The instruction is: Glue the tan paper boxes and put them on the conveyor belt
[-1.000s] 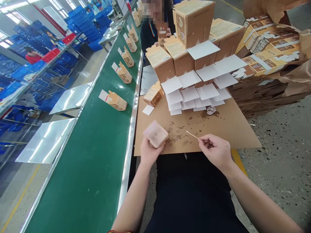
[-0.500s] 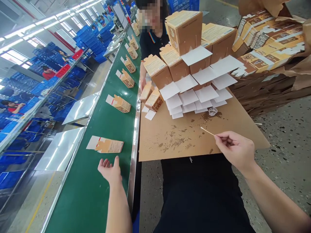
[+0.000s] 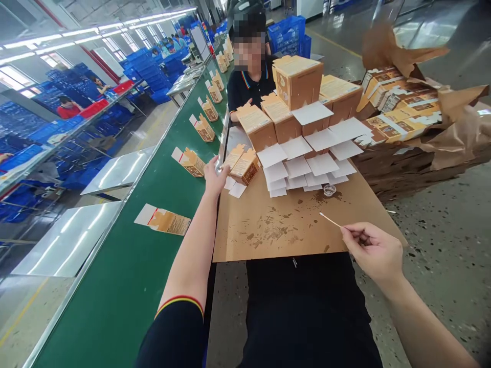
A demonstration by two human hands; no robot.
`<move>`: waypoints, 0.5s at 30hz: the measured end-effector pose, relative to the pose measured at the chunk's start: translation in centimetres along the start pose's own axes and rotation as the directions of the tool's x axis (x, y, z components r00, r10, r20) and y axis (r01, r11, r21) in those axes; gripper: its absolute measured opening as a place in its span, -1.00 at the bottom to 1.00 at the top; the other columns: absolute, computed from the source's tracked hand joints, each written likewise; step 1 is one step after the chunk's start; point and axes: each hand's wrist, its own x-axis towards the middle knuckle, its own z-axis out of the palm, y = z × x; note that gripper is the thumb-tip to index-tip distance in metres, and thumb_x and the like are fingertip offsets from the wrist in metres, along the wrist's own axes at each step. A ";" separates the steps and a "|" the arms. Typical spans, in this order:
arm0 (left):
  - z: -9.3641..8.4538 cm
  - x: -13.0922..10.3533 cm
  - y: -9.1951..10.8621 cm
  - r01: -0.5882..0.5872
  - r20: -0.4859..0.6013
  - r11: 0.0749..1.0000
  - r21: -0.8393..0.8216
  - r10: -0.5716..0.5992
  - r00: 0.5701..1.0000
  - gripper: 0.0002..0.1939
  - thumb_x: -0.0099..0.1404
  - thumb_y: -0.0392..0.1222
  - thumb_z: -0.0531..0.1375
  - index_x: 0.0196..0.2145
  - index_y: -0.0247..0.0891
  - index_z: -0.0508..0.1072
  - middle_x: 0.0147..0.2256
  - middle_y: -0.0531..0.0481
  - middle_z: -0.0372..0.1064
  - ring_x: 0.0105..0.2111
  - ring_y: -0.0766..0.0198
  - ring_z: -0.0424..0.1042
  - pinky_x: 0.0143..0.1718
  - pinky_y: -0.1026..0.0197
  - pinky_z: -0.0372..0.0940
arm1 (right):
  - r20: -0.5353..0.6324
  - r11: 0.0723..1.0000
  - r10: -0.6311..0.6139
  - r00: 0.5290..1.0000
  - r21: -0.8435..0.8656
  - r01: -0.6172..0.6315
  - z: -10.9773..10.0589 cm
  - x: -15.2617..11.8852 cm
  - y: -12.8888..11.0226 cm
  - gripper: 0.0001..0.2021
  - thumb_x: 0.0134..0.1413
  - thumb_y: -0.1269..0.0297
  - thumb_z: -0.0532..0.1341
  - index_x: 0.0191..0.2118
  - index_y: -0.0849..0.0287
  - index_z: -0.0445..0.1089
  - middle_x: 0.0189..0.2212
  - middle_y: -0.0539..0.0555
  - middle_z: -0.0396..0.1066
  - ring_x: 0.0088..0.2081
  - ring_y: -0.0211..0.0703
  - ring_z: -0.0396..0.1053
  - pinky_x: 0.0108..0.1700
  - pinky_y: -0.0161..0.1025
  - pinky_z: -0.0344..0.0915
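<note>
My right hand (image 3: 374, 250) pinches a cotton swab (image 3: 330, 220), its white tip pointing left over a brown cardboard sheet (image 3: 238, 235) with dark wet marks. My left hand (image 3: 216, 176) is stretched forward over the belt's metal edge, fingers apart, beside two small brown cartons (image 3: 245, 166) with open white flaps. Whether its fingertips touch the nearer carton I cannot tell. Behind these cartons rises a stack of brown boxes (image 3: 303, 84), their white flaps facing me. A small clear round dish (image 3: 329, 190) sits at the foot of the stack.
A green conveyor belt (image 3: 115, 286) on the left carries a row of open cartons (image 3: 169, 221). Across the stack is a co-worker (image 3: 251, 76). At right, flattened cartons (image 3: 402, 107) lie in torn brown paper. Blue crates (image 3: 287, 38) stand behind.
My left hand has moved forward and right, from above the belt to beside the small cartons. My right hand still holds the swab. The co-worker's hand has drawn back from the cartons.
</note>
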 end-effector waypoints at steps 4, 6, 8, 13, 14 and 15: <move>2.5 2.7 0.8 0.115 0.183 0.990 0.087 -0.129 0.975 -0.29 0.28 -0.03 0.43 0.36 -0.14 0.50 0.41 -0.34 0.25 0.50 -0.17 0.25 0.55 -0.13 0.10 | -0.065 0.999 0.018 0.998 -0.025 -0.019 -1.1 -0.7 0.7 -0.74 0.34 0.03 0.38 -0.32 0.04 0.64 -0.50 0.06 0.58 -0.54 -0.12 0.49 -0.45 -0.21 0.51; 3.0 2.0 0.2 0.152 0.211 0.981 0.124 -0.176 0.961 -0.30 0.25 0.01 0.46 0.33 -0.09 0.54 0.36 -0.31 0.26 0.42 -0.17 0.36 0.52 -0.13 0.14 | -0.095 0.999 0.038 0.995 -0.028 -0.041 -1.8 -1.2 1.1 -0.76 0.33 0.02 0.39 -0.31 0.02 0.65 -0.49 0.08 0.58 -0.53 -0.06 0.51 -0.46 -0.15 0.53; 3.2 0.3 -0.6 0.149 0.172 0.977 0.153 -0.175 0.969 -0.31 0.26 0.06 0.47 0.32 -0.04 0.55 0.33 -0.29 0.23 0.39 -0.18 0.37 0.51 -0.16 0.15 | -0.111 0.998 0.058 0.992 -0.028 -0.061 -2.5 -1.7 1.3 -0.77 0.31 0.00 0.41 -0.32 -0.03 0.66 -0.49 0.10 0.58 -0.53 0.02 0.52 -0.48 -0.05 0.54; 3.9 -4.0 -2.2 0.061 0.152 0.993 0.100 -0.076 0.985 -0.41 0.42 0.16 0.36 0.32 -0.06 0.53 0.22 -0.28 0.21 0.41 -0.15 0.32 0.46 -0.16 0.24 | -0.131 0.992 0.119 0.984 -0.018 -0.122 -3.6 -1.8 1.5 -0.83 0.31 0.01 0.42 -0.32 -0.13 0.65 -0.52 0.09 0.54 -0.56 0.10 0.50 -0.51 0.08 0.51; 4.1 -4.3 -2.4 0.057 0.144 0.995 0.079 -0.068 0.987 -0.43 0.46 0.16 0.32 0.32 -0.08 0.53 0.23 -0.30 0.22 0.43 -0.14 0.29 0.46 -0.14 0.23 | -0.123 0.992 0.123 0.985 -0.016 -0.126 -3.6 -1.6 1.6 -0.83 0.31 0.01 0.42 -0.31 -0.13 0.65 -0.53 0.09 0.53 -0.57 0.10 0.49 -0.52 0.07 0.50; 4.2 -4.3 -2.5 0.068 0.115 0.996 0.058 -0.074 0.991 -0.42 0.49 0.17 0.29 0.34 -0.10 0.51 0.24 -0.32 0.23 0.46 -0.13 0.26 0.48 -0.13 0.21 | -0.112 0.992 0.122 0.986 -0.012 -0.125 -3.5 -1.4 1.6 -0.84 0.31 0.01 0.43 -0.30 -0.13 0.65 -0.53 0.08 0.53 -0.57 0.09 0.49 -0.53 0.06 0.48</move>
